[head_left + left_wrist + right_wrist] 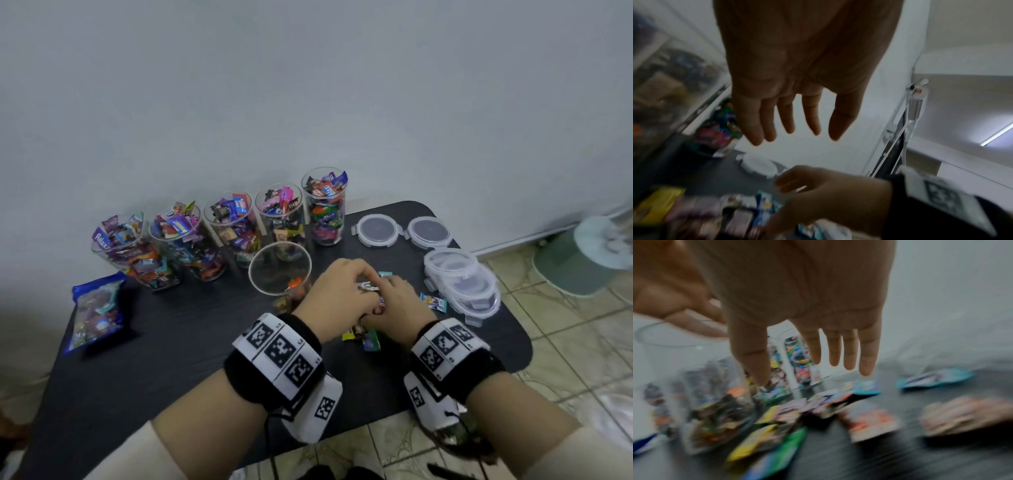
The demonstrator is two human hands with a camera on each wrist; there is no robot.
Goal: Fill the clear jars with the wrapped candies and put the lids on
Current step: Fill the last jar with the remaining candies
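While five full jars [219,236] stand in a row along the back edge of the table [171,346], most likely pushed there to be out of the way, one jar [280,270] sits in front of them near the middle, close to the hands so that it is easy to drop candies in. It has only a few candies at the bottom, so I think it is the one being filled now. Loose candies [364,337] lie in a small pile on the table just beside this jar, and both hands are down over the pile. Seen from the head, the left hand [337,291] and the right hand [397,301] touch each other above the pile, as if to scoop it up together. Each wrist view shows fingers straight and spread, with nothing held in them. One more candy [434,302] lies a little to the right, apart from the pile. No jar has a lid yet. Two lids [378,230] lie flat near the back right corner, and more lids [462,284] are stacked at the right edge, kept to one side probably until the filling is done. A blue candy bag [96,310] lies at the left edge
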